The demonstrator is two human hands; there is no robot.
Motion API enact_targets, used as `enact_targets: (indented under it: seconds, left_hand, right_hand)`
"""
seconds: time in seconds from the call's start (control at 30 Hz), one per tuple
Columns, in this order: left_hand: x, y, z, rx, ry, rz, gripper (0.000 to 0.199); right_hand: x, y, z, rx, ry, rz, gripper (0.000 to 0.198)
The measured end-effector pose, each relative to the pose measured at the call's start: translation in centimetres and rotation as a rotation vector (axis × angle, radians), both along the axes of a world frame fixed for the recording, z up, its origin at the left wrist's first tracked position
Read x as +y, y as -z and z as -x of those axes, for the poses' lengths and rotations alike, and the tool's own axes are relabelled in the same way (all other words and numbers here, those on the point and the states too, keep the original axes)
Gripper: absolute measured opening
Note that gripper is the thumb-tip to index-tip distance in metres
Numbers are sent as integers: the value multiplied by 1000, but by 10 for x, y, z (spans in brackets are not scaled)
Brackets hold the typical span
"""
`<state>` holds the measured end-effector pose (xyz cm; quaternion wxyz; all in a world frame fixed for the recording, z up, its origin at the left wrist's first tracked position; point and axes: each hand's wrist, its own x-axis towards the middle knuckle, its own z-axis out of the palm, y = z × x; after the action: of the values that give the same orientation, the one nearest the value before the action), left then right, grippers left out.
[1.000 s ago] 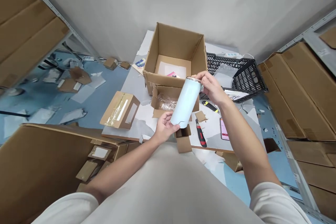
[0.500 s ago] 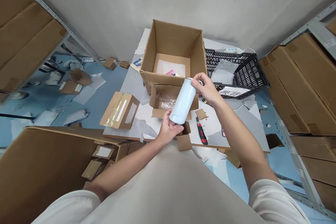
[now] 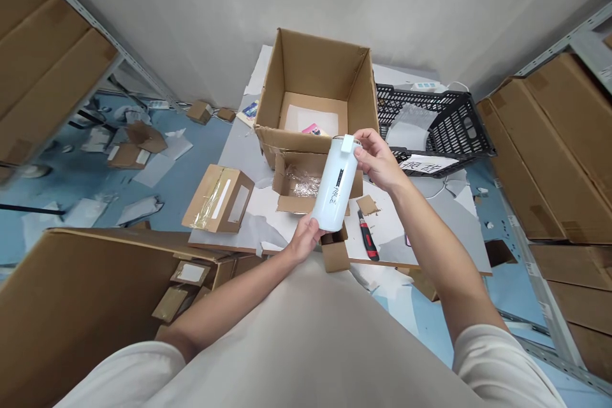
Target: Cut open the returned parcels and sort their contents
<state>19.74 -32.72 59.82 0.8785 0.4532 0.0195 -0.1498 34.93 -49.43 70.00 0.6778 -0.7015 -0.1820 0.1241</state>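
Above the table (image 3: 449,229), left hand (image 3: 302,241) and right hand (image 3: 380,160) fingers grip a bottle (image 3: 335,186), unboxed but not set down.

Bottle (image 3: 333,185) turned, dark lettering (image 3: 337,188) now showing

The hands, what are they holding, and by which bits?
A light blue bottle: the left hand holds its bottom end, the right hand its top end.

Patchy grey-white table (image 3: 241,146). Clock from its centre: large open carton (image 3: 325,64) at 11, black crate (image 3: 482,139) at 2, red-and-black cutter (image 3: 368,241) at 5, taped carton (image 3: 217,197) at 9.
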Motion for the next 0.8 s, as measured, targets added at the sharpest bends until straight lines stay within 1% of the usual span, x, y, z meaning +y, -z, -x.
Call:
enact_targets:
  seconds: [0.1, 0.2, 0.3, 0.33, 0.4, 0.43, 0.5, 0.53, 0.6, 0.7, 0.8]
  left_hand:
    - [-2, 0, 1, 18, -22, 10, 69]
    - [-5, 1, 0, -9, -80, 11, 73]
    - [-7, 3, -2, -67, -174, -82, 84]
    - [-8, 2, -3, -65, -208, -122, 85]
    - [-8, -1, -4, -27, -258, -151, 77]
    - [-7, -3, -4, -1, -263, -127, 71]
    - [-5, -9, -4, 52, -228, -29, 63]
    - [-4, -12, -4, 80, -190, 25, 64]
    - [-2, -17, -4, 140, -98, 102, 71]
    - [-2, -19, -4, 203, -2, 135, 80]
    - [-3, -17, -2, 230, 25, 142, 81]
  right_hand:
    - [0, 1, 0, -11, 12, 21, 41]
    - [-1, 2, 0, -13, 24, 26, 41]
    - [-2, 4, -2, -20, 64, 24, 41]
    - [-3, 4, -2, -25, 81, 21, 41]
    - [-4, 5, -3, -49, 98, 4, 44]
    - [-5, 5, -4, -65, 90, -14, 47]
    - [-6, 2, -4, -92, 43, -71, 53]
    - [-7, -1, -3, -95, 8, -103, 56]
    - [-7, -5, -2, -68, -58, -143, 57]
    - [-4, -7, -2, -4, -96, -139, 55]
    - [-2, -2, -3, 14, -49, -130, 50]
